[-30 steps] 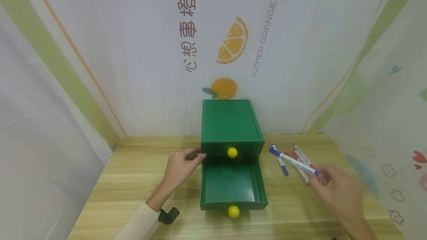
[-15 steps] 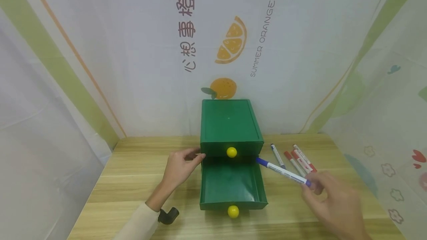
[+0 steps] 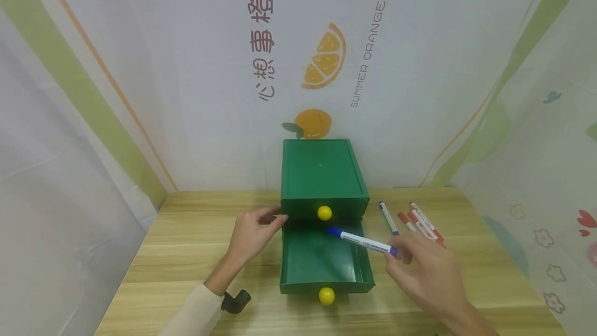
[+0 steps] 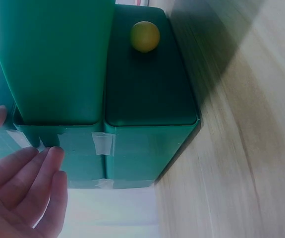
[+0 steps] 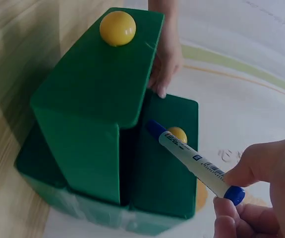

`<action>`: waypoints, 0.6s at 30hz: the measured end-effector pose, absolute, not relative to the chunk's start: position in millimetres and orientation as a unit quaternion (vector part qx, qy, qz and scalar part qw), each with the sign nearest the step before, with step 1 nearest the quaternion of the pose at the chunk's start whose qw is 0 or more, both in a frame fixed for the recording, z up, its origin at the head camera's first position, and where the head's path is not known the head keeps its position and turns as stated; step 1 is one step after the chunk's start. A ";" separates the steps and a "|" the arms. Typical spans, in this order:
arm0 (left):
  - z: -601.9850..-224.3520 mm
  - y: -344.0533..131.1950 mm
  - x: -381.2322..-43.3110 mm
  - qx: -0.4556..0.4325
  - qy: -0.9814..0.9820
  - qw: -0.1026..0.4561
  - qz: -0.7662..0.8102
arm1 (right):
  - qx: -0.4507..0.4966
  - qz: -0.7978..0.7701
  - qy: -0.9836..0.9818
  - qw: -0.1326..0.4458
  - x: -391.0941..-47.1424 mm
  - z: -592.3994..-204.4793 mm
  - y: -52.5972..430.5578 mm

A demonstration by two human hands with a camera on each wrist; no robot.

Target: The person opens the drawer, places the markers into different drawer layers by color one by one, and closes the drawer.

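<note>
Left of the right hand [image 3: 426, 268], which pinches it near one end between thumb and fingers, a blue-and-white whiteboard marker [image 3: 366, 242] extends over the pulled-out middle drawer [image 3: 310, 266] of a green three-drawer cabinet [image 3: 322, 170], whose left side is touched by the left hand [image 3: 254, 231], thumb and fingers parted.

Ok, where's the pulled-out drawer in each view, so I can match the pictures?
Head: pulled-out drawer just below centre, its yellow knob nearest the bottom edge.
Left wrist: pulled-out drawer at upper left, cut off by the top edge.
Right wrist: pulled-out drawer left of centre, yellow knob near the top edge.
Shared landmark: left hand, visible in all three.
</note>
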State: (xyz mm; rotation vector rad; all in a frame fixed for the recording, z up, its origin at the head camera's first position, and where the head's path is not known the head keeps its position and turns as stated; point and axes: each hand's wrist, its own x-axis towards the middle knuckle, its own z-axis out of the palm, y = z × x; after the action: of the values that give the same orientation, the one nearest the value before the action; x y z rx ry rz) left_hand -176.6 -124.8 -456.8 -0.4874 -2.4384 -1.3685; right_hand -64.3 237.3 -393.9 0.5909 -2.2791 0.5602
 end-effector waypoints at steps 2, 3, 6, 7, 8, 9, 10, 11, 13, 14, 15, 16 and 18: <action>-456.5 -124.8 -176.4 -0.170 -0.848 0.150 -0.478 | 0.240 0.223 -0.878 0.348 -69.7 -395.2 230.3; -456.2 -124.8 -176.1 -0.170 -0.849 0.149 -0.478 | 0.246 0.224 -0.877 0.346 -72.3 -396.3 226.9; -456.1 -124.9 -175.9 -0.169 -0.849 0.145 -0.480 | 0.257 0.229 -0.879 0.329 -79.1 -399.4 216.6; -456.2 -124.9 -175.8 -0.168 -0.849 0.144 -0.480 | 0.260 0.228 -0.881 0.323 -80.9 -400.3 213.3; -456.2 -124.9 -175.7 -0.167 -0.849 0.144 -0.480 | 0.263 0.226 -0.881 0.320 -83.0 -401.3 210.2; -456.1 -125.0 -175.7 -0.166 -0.849 0.143 -0.480 | 0.267 0.223 -0.882 0.317 -85.0 -402.2 207.2; -456.1 -125.0 -175.7 -0.166 -0.850 0.143 -0.480 | 0.269 0.221 -0.884 0.313 -86.7 -402.9 204.1; -456.1 -125.1 -175.7 -0.165 -0.850 0.143 -0.480 | 0.273 0.219 -0.884 0.311 -88.2 -403.7 201.3; -455.9 -125.0 -175.8 -0.165 -0.850 0.144 -0.479 | 0.278 0.217 -0.884 0.305 -91.0 -405.7 196.2; -455.7 -125.0 -175.8 -0.165 -0.850 0.144 -0.479 | 0.280 0.216 -0.885 0.302 -92.2 -406.8 193.8; -455.6 -125.0 -175.9 -0.164 -0.851 0.144 -0.478 | 0.281 0.216 -0.887 0.297 -93.0 -407.8 191.7; -455.3 -125.0 -176.0 -0.163 -0.851 0.143 -0.478 | 0.281 0.217 -0.888 0.291 -93.6 -408.7 189.7; -454.8 -125.0 -175.9 -0.161 -0.852 0.139 -0.478 | 0.281 0.217 -0.892 0.279 -94.6 -410.3 185.9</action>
State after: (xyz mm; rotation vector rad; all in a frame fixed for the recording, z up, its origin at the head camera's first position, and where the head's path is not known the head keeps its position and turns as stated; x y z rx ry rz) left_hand -175.9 -125.0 -454.8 -0.4640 -2.4640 -1.3804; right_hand -94.6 185.9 -410.3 0.7542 -2.3945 0.5819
